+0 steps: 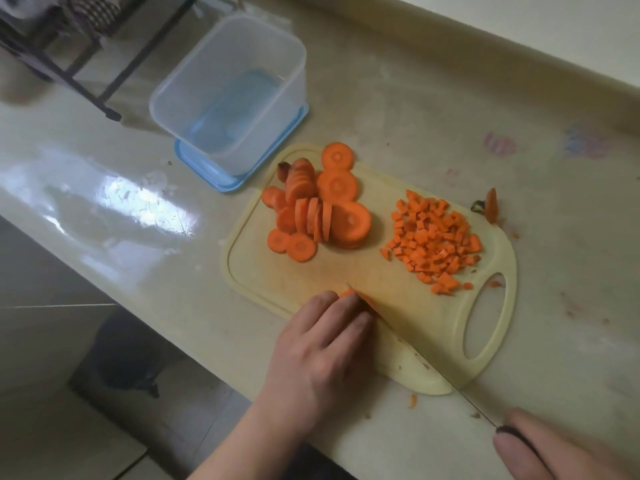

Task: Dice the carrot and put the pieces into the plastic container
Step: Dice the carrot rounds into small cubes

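A pale yellow cutting board (398, 306) lies on the counter. Round carrot slices (322, 209) are heaped at its far left, and a pile of small carrot dice (433, 240) sits at its far right. My left hand (322, 351) holds down a carrot piece (346, 294) at the board's near edge with curled fingertips. My right hand (554, 448) grips the dark handle of a knife (415, 355), whose thin blade runs beside my left fingers onto that piece. The clear plastic container (232, 95) stands empty on its blue lid beyond the board.
A carrot end (491, 210) lies on the counter past the board's far right corner. Small carrot scraps (412, 400) are scattered near the front edge. A dark wire rack (69, 46) stands at the far left. The counter edge runs diagonally below my left hand.
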Available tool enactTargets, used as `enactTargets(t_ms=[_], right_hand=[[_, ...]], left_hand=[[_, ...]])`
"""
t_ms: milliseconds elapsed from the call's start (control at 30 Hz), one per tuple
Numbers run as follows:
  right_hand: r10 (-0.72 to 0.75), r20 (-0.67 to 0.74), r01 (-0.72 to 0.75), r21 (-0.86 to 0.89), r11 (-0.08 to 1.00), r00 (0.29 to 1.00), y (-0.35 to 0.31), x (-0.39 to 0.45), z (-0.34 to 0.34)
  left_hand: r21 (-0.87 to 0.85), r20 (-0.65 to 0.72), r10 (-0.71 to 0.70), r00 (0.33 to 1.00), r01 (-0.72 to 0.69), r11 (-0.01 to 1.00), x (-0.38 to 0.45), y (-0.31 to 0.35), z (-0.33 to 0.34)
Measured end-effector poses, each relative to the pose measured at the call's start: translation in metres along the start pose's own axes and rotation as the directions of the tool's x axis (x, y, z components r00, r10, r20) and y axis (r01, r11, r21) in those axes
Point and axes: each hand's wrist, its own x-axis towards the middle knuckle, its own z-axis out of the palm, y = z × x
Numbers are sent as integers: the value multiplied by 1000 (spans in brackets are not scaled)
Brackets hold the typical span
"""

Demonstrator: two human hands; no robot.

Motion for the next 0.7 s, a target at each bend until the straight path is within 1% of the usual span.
enactTargets(t_ms=[167,233,300,367,400,467,533,600,700], right_hand=[[-128,80,133,-68,989,989,-10,9,5],[-105,121,108,-19,994,987,-16,14,8],[-58,62,54,61,997,996,-14,20,7],[-89,65,82,101,991,994,-12,22,1],[-102,84,94,92,991,991,-11,23,-2],[-59,96,52,82,995,994,-8,21,-4],[-11,49,8,55,998,999,-2,16,-1],[-7,18,7,1,1000,1000,2,12,1],[-6,-23,6,-11,1000,1000,6,6,6]], left_hand=[[-15,-17,-14,1000,13,1000,1,0,1],[-17,-19,-11,1000,11,1000,2,0,1],[-11,-30,-15,999,15,1000,3,2,0],[-13,-45,-21,999,21,1000,3,3,-1],[-15,-52,-24,998,23,1000,3,4,-1],[-15,-56,-30,998,29,999,2,4,-2],[-6,-55,-35,998,34,999,1,4,-2],[-2,-57,-40,998,40,999,2,4,-2],[-7,-65,-43,997,42,999,3,5,-2]])
